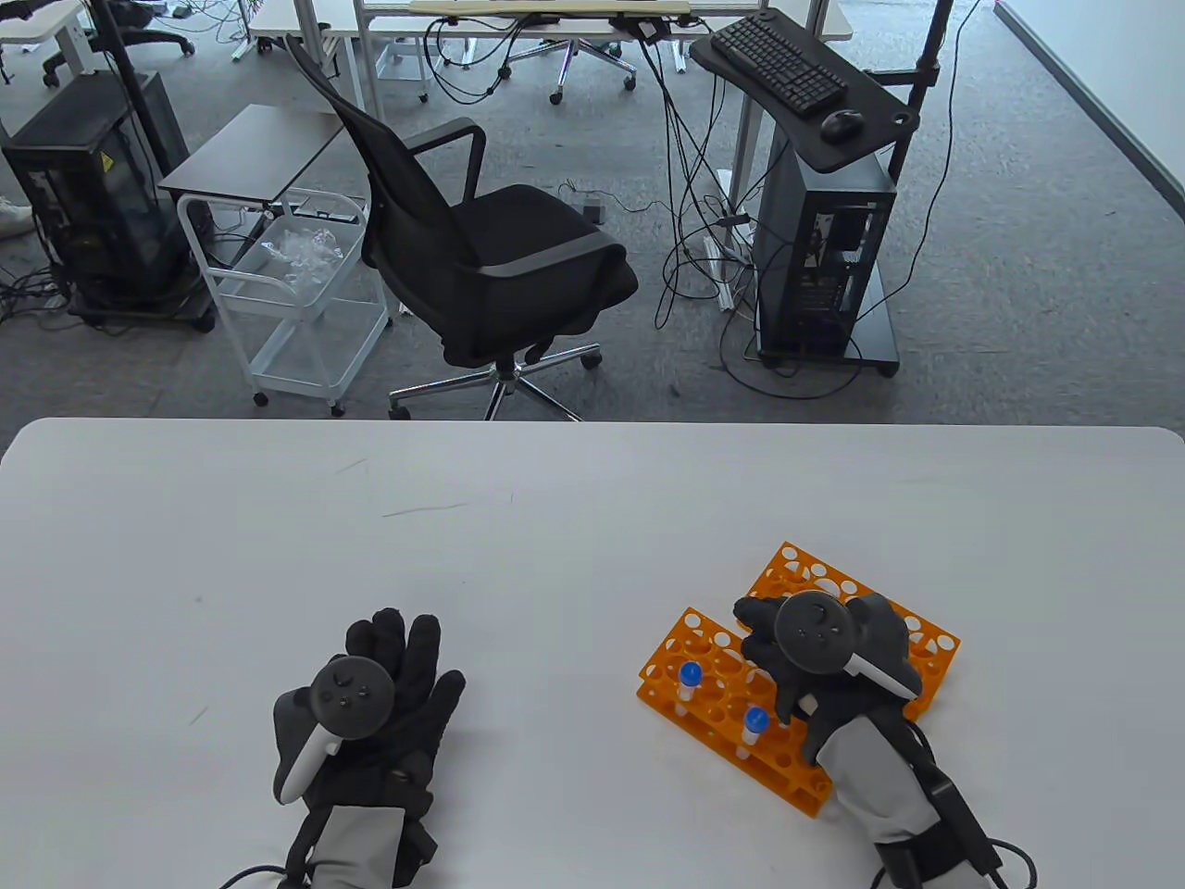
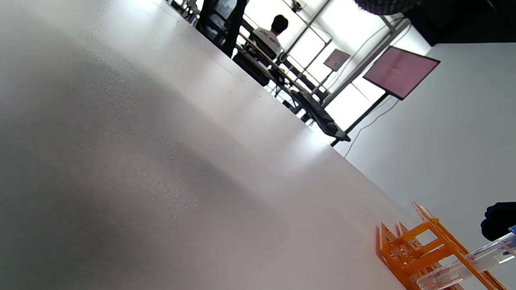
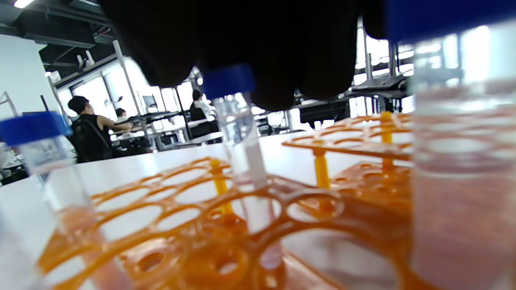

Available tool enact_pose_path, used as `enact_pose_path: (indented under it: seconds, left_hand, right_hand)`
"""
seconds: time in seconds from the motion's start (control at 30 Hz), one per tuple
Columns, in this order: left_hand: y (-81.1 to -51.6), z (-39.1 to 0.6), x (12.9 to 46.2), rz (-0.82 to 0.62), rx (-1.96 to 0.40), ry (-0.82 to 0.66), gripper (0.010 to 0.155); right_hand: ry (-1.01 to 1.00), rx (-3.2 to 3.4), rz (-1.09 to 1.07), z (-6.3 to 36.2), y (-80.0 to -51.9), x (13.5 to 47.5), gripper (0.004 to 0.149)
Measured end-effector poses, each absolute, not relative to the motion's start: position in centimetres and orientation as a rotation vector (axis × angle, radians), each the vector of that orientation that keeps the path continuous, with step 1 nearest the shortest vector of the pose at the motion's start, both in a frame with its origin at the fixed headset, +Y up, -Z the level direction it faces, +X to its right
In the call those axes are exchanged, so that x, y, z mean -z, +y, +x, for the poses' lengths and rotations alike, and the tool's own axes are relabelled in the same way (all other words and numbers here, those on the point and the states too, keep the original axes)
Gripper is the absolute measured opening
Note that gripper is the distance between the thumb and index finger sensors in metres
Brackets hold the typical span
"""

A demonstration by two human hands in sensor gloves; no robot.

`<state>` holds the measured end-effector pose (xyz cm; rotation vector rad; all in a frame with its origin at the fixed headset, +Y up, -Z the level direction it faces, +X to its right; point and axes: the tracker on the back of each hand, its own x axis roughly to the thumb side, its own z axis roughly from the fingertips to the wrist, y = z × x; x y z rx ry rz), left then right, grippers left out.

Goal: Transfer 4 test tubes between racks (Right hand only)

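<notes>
— Where do the racks sit?
— The near rack (image 1: 717, 708) lies under and left of the right hand (image 1: 815, 657); the far rack (image 1: 912, 639) touches it, beyond the fingertips.
— And the tubes?
— Two tubes (image 1: 687, 681) (image 1: 754, 727) stand in the near rack, left of the fingers. The left hand (image 1: 370, 713) rests flat on the table (image 1: 555, 556), well apart.

Glossy orange plastic racks (image 1: 731, 713), clear plastic tubes (image 3: 246, 161) with blue caps; smooth matt white table (image 1: 555, 556)
</notes>
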<state>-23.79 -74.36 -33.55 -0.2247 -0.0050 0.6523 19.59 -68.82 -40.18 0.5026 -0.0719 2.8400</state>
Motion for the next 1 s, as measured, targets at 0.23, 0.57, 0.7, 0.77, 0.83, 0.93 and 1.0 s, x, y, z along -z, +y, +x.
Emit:
enact_pose_path:
  seconds: [0.23,0.57,0.7,0.77,0.83,0.93,1.0]
  left_hand:
    - [-74.4,-23.7,33.5,-0.227,-0.653,-0.007,0.068]
    - [-74.4,-23.7,33.6,-0.224,-0.652,-0.01,0.068]
    - [-74.4,-23.7,33.6,-0.226,-0.655,-0.012,0.068]
    - [-74.4,-23.7,33.6,-0.226,-0.653,-0.012,0.068]
    - [-74.4,-23.7,33.6,-0.225,-0.652,-0.013,0.068]
    - [-74.4,-23.7,33.5,-0.223,-0.649,-0.014,0.067]
    - [-74.5,-23.6,33.5,-0.225,-0.65,-0.017,0.068]
  right_hand:
    - [-0.05,-2.837,0.495,19.5,-69.4,40.4,0.049]
    - [-0.073,-2.827,0.493,19.6,-69.3,40.4,0.047]
    - [-0.089,-2.815,0.498,19.6,-69.1,40.3,0.047]
    - [-0.112,-2.798,0.498,19.7,-68.7,40.2,0.047]
    - [-0.134,-2.781,0.495,19.8,-68.3,40.0,0.047]
    - [-0.165,-2.766,0.492,20.1,-67.8,39.7,0.047]
    - [-0.184,-2.757,0.49,20.4,-67.5,39.6,0.047]
